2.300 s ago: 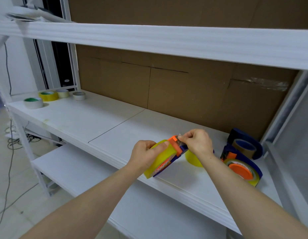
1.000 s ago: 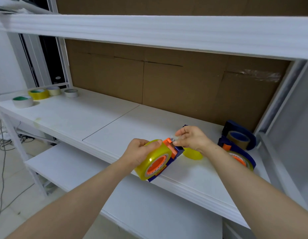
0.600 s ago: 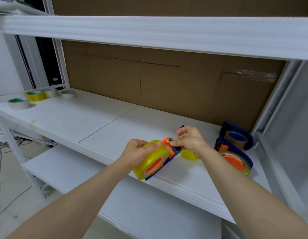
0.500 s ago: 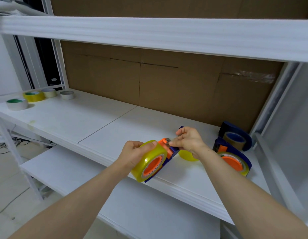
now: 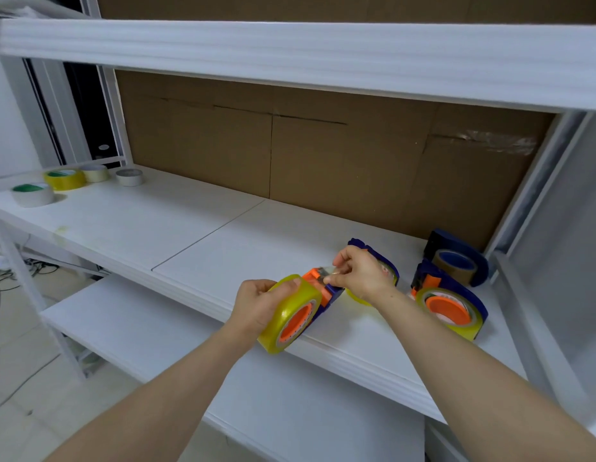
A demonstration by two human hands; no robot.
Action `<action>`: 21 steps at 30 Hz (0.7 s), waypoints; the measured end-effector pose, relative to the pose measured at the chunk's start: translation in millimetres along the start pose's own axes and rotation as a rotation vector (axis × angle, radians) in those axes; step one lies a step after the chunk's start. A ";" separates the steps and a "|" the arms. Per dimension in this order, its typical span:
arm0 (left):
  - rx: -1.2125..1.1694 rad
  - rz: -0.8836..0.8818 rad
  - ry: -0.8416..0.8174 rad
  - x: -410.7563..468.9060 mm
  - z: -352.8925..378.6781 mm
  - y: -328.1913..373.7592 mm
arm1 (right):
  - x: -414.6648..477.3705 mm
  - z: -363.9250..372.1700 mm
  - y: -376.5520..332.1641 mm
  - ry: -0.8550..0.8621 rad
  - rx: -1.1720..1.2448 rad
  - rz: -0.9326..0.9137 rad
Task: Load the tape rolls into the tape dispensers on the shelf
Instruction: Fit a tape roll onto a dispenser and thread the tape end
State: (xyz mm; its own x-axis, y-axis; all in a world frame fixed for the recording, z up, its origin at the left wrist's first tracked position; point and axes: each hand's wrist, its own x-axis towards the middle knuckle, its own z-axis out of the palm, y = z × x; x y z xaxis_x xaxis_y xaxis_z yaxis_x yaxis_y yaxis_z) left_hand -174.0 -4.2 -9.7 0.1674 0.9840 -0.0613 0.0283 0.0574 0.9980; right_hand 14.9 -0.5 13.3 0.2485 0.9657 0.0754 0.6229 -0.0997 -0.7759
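Observation:
My left hand (image 5: 256, 305) grips a blue tape dispenser (image 5: 330, 295) loaded with a yellow tape roll (image 5: 290, 311) on an orange hub, held above the shelf's front edge. My right hand (image 5: 360, 273) pinches the clear tape end (image 5: 330, 271) at the dispenser's orange cutter head. Behind my right wrist lies another blue dispenser (image 5: 378, 256) with yellow tape, partly hidden. A loaded blue dispenser (image 5: 448, 310) lies at the right, and one with brown tape (image 5: 456, 258) stands behind it.
Several loose tape rolls sit at the far left of the white shelf (image 5: 176, 228): a green-cored one (image 5: 33, 194), a yellow one (image 5: 65, 178) and two pale ones (image 5: 129, 177). Cardboard lines the back. An upper shelf (image 5: 290, 58) overhangs; a lower shelf (image 5: 189, 355) juts out below.
The dispenser has turned in my left hand, so the orange hub now faces me. My right hand still pinches the tape end at the cutter. The view shifted slightly right.

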 end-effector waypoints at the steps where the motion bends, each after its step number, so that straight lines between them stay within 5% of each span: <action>1: -0.023 -0.003 0.014 -0.5 0.0 -1.6 | 0.8 0.7 -0.9 -0.025 0.031 0.020; 8: -0.053 -0.009 0.021 -6.8 -1.5 -8.2 | -1.0 -2.0 -4.4 -0.103 0.340 0.191; 13: 0.334 0.000 -0.147 1.3 -13.0 11.1 | -9.0 4.6 -1.7 -0.014 0.307 0.134; 21: 0.656 -0.305 -0.231 20.7 14.4 50.8 | -10.9 13.1 -20.6 0.094 0.283 -0.016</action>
State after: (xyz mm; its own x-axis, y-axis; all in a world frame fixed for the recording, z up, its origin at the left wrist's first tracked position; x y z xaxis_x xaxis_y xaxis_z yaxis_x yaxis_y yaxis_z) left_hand -154.9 16.7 39.5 0.2579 0.8761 -0.4073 0.6748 0.1383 0.7249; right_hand -10.3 -5.8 20.2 0.3163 0.9388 0.1364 0.3991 -0.0013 -0.9169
